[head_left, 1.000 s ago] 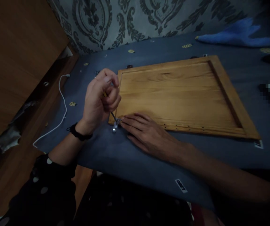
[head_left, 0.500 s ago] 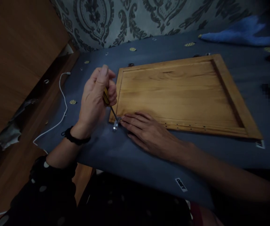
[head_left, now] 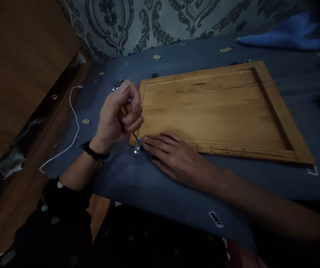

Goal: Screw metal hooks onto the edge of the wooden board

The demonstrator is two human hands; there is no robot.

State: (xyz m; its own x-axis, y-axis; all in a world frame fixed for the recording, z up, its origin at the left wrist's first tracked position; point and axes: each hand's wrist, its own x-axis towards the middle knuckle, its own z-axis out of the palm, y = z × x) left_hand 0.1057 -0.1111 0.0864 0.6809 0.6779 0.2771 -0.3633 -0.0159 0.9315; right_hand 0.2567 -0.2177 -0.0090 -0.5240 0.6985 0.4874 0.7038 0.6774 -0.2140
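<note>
My left hand [head_left: 120, 111] is closed around a screwdriver [head_left: 123, 110] with a yellow and dark handle. The thin shaft slants down to a small silver metal hinge [head_left: 136, 149] at the near left corner of a framed wooden panel [head_left: 204, 108]. The tip seems to meet the hinge, though the contact is too small to make out. Flat on the panel's near edge lies my right hand [head_left: 173, 156], fingers stretched out and pointing left. Its fingertips reach beside the hinge and may touch it. Small dark holes run along the near edge, right of this hand.
The panel lies on a blue patterned sheet [head_left: 176, 208]. Some metal pieces [head_left: 117, 85] sit behind my left hand. A white cable [head_left: 77, 123] curves along the left side. A blue plush-like thing [head_left: 285, 35] lies at the far right. Wooden furniture [head_left: 23, 67] stands at left.
My left hand has turned at the wrist, its knuckles now curled further over the screwdriver handle. Metal pieces behind it have come into view. My right hand stays in place.
</note>
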